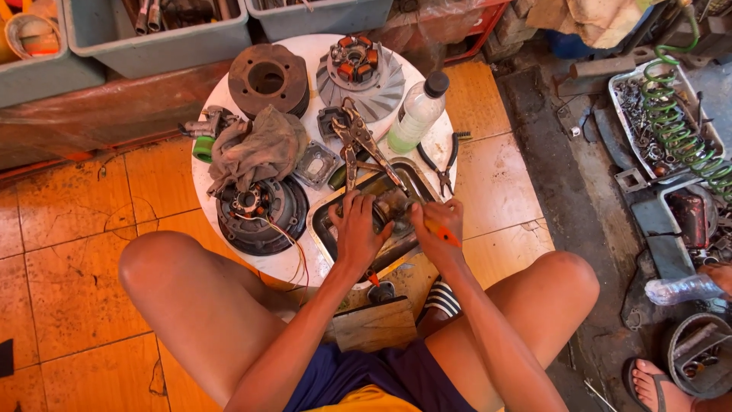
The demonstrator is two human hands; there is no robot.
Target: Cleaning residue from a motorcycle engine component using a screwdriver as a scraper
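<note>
Over the round white counter [229,191], my left hand [357,233] clamps a small metal engine part [390,204] in the steel tray [324,229]; right hand [438,225] grips an orange-handled tool [441,233]; stripped flywheel [259,214], pliers [442,164] lie around; work looks midway

This is a small engine or motorcycle repair workshop, worked at floor level. A round white table [229,164] serves as the bench. On it lie a rusty cylinder part [268,78], a finned flywheel [362,76], a wound stator assembly [259,214], a greasy rag [255,149], pliers [442,164] and a metal tray [328,233]. Behind the table stand grey bins [156,38] of tools. To its right, on the grimy floor, a tray of small parts [637,126] holds what looks like a coiled green air hose [679,130].
</note>
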